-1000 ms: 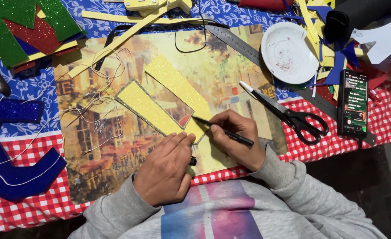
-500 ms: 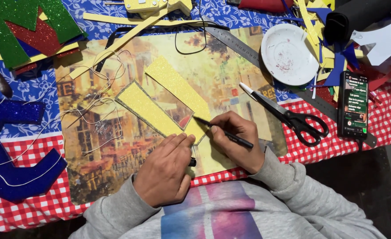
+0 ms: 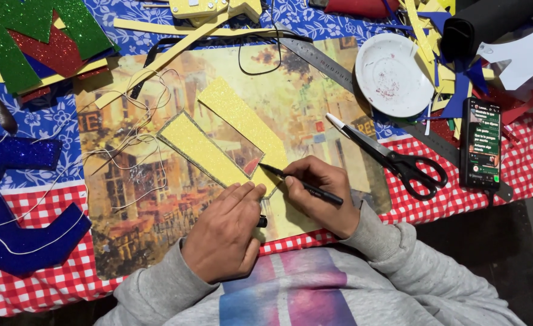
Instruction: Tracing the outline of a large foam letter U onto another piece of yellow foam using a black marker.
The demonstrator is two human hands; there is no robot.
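A V-shaped piece of yellow glitter foam [image 3: 230,130] lies on a picture mat [image 3: 127,199] in the middle of the table. My right hand [image 3: 323,196] grips a black pen [image 3: 299,184], its tip touching the foam at the inner corner of the V. Flat and palm down, my left hand [image 3: 224,232] presses on the lower part of the yellow foam. A small black cap [image 3: 261,221] shows by its thumb side. Both arms wear grey sleeves.
Black-handled scissors [image 3: 396,160] and a metal ruler [image 3: 333,66] lie right of the mat. A white plate [image 3: 393,75] and a phone [image 3: 483,145] sit further right. A blue glitter letter [image 3: 13,205] is at left, green and red foam [image 3: 43,36] top left. White string [image 3: 139,151] loops over the mat.
The view has shifted slightly. My right hand and the pen tip stay at the same inner corner of the foam; my left hand remains pressed on it.
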